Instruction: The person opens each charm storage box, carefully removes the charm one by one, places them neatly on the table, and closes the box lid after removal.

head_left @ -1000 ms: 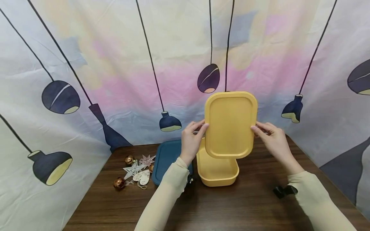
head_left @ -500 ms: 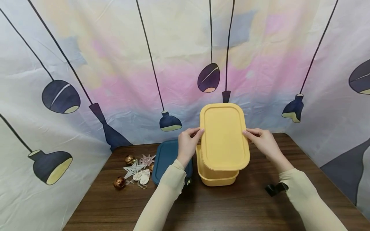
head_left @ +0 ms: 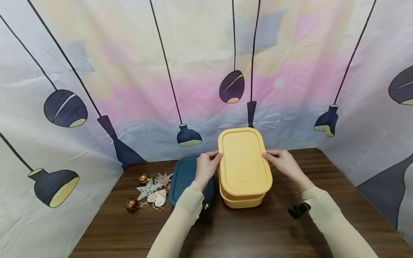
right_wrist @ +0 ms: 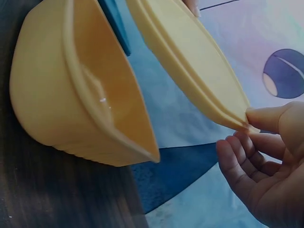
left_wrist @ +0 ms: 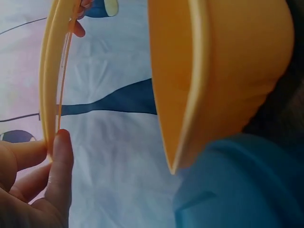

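Note:
Both hands hold a yellow lid (head_left: 246,163) by its long sides, above a yellow box (head_left: 242,203) on the table. My left hand (head_left: 207,166) pinches the left edge between thumb and fingers. At the right edge, my right hand (head_left: 284,164) pinches the lid with thumb and forefinger; its other fingers are loosely bent in the right wrist view. A gap shows between the lid (left_wrist: 53,80) and the open box (left_wrist: 228,71) in the left wrist view. Seen from the right wrist, the box (right_wrist: 52,85) stands below the tilted lid (right_wrist: 194,61).
A blue lidded box (head_left: 185,177) stands just left of the yellow box, partly behind the left forearm. Further left lie a white star (head_left: 149,189), a pink star (head_left: 163,178), a white heart (head_left: 157,197) and copper baubles (head_left: 132,204). A printed cloth (head_left: 206,71) hangs behind the table (head_left: 258,233).
Both hands have lowered the lid and moved it left, over the yellow box. The lid has tipped from nearly upright toward flat. The blue box and ornaments have stayed put.

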Available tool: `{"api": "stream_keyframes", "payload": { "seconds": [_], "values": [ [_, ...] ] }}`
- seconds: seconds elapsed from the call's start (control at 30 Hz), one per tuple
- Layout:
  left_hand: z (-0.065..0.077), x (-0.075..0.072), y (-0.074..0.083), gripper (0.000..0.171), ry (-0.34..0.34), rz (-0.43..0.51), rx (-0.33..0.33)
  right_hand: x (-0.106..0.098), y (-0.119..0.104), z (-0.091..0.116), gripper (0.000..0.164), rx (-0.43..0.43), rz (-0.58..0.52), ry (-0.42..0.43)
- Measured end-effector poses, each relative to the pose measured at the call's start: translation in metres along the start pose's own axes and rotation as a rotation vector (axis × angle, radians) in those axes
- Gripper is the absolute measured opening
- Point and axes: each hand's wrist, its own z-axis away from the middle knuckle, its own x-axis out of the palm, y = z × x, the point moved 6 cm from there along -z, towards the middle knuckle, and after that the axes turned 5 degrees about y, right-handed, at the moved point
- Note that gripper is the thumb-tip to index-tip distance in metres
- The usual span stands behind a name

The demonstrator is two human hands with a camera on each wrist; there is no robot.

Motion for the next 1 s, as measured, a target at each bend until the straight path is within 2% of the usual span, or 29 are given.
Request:
{"api": "stream_keyframes", "payload": {
  "seconds": [0.23, 0.57, 0.83, 1.0],
  "values": [
    [-0.001, 0.003, -0.018, 0.033, -0.064, -0.129, -0.077, 0.016, 0.011, -0.005, 0.058, 0.014, 0.029, -0.041],
    [0.001, 0.015, -0.032, 0.03, -0.214, -0.214, -0.16, 0.03, 0.029, -0.006, 0.056, 0.044, 0.007, -0.072],
    [0.001, 0.018, -0.041, 0.024, -0.262, -0.314, -0.199, 0.043, 0.039, -0.006, 0.052, 0.06, -0.002, -0.099],
    [0.001, 0.018, -0.041, 0.022, -0.258, -0.378, -0.176, 0.049, 0.043, -0.006, 0.05, 0.055, 0.017, -0.111]
  ]
}}
